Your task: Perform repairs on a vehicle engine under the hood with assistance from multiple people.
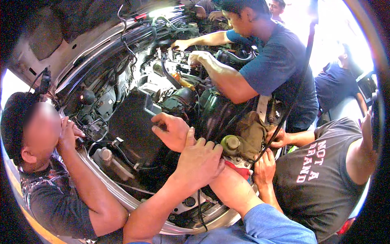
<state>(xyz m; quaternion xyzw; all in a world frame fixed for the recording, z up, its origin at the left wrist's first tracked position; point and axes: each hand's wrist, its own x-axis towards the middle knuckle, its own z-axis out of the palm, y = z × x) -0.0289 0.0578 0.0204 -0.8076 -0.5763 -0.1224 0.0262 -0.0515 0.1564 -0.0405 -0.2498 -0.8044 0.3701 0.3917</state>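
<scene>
My left hand [199,162] is wrapped round my right wrist, above the front of an open car engine bay. My right hand [172,132] hangs over the engine with nothing in it, its fingers loosely bent and a gap between thumb and forefinger. Beneath and left of it lies a large black plastic box [132,122]. A round black air duct [183,97] is just beyond. To the right of my hands are a yellow-green cap [231,143], a brown cloth [252,132] and a red part [239,168], partly hidden by my forearm.
A co-worker in a blue shirt [272,57] reaches into the engine's far side. Another co-worker's hands [266,166] are by the cloth at right. At left a person's forearm [91,187] leans near the car's front edge. A lit lamp [160,11] is under the raised hood [77,24].
</scene>
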